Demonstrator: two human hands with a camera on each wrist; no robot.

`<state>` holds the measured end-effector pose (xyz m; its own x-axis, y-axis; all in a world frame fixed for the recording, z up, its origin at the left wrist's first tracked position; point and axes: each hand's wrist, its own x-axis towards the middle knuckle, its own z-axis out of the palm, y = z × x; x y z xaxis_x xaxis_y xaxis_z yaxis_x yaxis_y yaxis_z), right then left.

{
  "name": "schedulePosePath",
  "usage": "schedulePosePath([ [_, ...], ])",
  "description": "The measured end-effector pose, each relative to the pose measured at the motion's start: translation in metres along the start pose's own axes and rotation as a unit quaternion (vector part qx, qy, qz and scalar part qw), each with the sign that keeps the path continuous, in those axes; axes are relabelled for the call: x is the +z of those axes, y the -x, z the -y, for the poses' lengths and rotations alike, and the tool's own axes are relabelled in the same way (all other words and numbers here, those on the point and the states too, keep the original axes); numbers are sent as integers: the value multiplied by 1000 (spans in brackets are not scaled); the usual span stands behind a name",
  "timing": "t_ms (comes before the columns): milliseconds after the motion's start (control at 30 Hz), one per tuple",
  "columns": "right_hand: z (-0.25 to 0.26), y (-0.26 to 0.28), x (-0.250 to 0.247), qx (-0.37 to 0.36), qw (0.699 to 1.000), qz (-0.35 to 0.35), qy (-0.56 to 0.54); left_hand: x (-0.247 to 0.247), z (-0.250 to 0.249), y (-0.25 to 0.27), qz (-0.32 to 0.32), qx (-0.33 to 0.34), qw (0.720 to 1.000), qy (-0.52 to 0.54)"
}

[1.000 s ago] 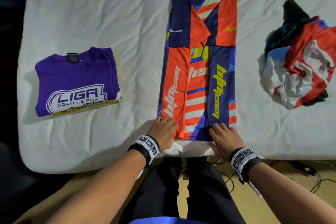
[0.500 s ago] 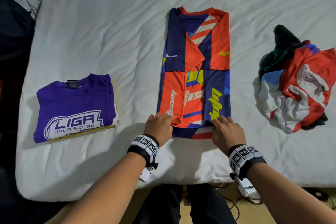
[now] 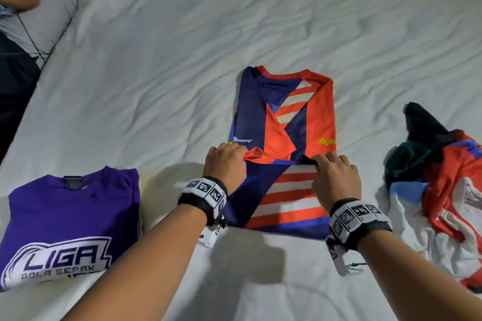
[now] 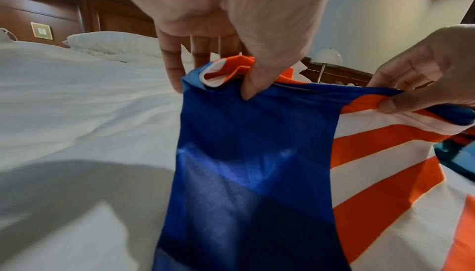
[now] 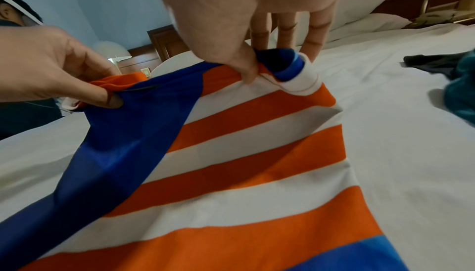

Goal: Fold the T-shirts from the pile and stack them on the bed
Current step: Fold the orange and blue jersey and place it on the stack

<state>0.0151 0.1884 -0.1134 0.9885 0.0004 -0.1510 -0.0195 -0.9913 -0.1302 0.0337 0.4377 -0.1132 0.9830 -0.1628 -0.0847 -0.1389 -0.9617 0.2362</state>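
At the middle of the bed (image 3: 182, 60), I have the jersey (image 3: 284, 117) half doubled over. My left hand (image 3: 225, 161) and right hand (image 3: 335, 177) each pinch a corner of the hem, thumb over the cloth and fingers behind it, and the two grips are narrow and full of fabric. A second ago both hands lay at the near edge of the bed with the hem flat and the jersey stretched out long; half a second ago the hem had begun to rise; now it has travelled toward twelve o'clock and sits across the jersey's middle, just below the chest. The striped underside faces up between my wrists, so the lower half is turned over on itself.

I judge that the fold is about halfway made. The hem needs to go on up to the collar and be laid down square, then smoothed. The cloth looks thin and slippery, and the left corner is bunched in my grip, so it could land creased or skewed if I let go unevenly.

At nine o'clock from the jersey lies the purple shirt (image 3: 70, 219), already folded, with something yellow under its near edge; that is where this one should go next. At three o'clock the pile (image 3: 443, 180) is crumpled and unfolded, so more shirts remain.
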Motion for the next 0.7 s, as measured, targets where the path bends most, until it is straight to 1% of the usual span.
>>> schedulePosePath([
  [67,-4,-27,2,5,1000,5,-5,1,3,-29,6,-1,1000,-12],
  [200,-13,-74,7,7,1000,-2,-24,10,11,-80,41,-9,997,-57],
  [400,-25,-125,20,2,1000,8,-15,29,22,-131,74,-24,995,-64],
  [467,-26,-133,27,7,1000,-17,-7,40,23,-134,49,-40,995,-80],
  [533,-23,-130,35,22,997,-74,-7,51,17,-122,-1,-52,993,-103],
  [600,-14,-113,52,21,992,-120,-31,67,3,-96,-45,-23,994,-97],
  [633,-5,-101,63,4,992,-119,-43,77,-5,-84,-40,3,995,-93],
  [667,5,-88,74,-21,994,-96,-50,87,-12,-75,-15,26,995,-91],
  [700,14,-77,86,-45,996,-55,-52,97,-16,-68,19,42,995,-89],
])
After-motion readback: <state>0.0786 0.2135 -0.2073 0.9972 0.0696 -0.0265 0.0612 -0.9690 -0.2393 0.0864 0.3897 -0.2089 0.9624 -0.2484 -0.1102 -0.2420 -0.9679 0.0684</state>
